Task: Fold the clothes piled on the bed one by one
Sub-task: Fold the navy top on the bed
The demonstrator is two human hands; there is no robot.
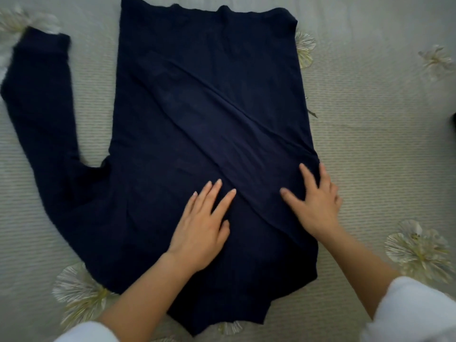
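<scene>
- Folding of one garment is part-way done: a navy long-sleeved top point(197, 107) lies spread flat on the bed point(382, 144), its body mostly smooth.
- On the top's body we see the folded sleeve point(222, 114), laid in as a diagonal band from the far left part down to the near right edge.
- Just left of the top's body, the loose sleeve point(42, 114) lies out on the bedspread, not yet brought in.
- Our left hand point(202, 225) rests on the near middle of the top, its grip spread, with straight fingers pressing the cloth and pinching nothing.
- Our right hand point(315, 203) lies at the top's near right edge, where the diagonal band ends, its grip likewise spread flat on the fabric.
- By our reckoning, what is left for this garment is to bring the loose sleeve across and then fold the body over.
- Around the top we see no pile and no finished stack, so we cannot tell how many clothes remain.
- Well to the right of the top, a dark thing point(452, 122) is cut off at the frame's edge, and we cannot name it.
</scene>
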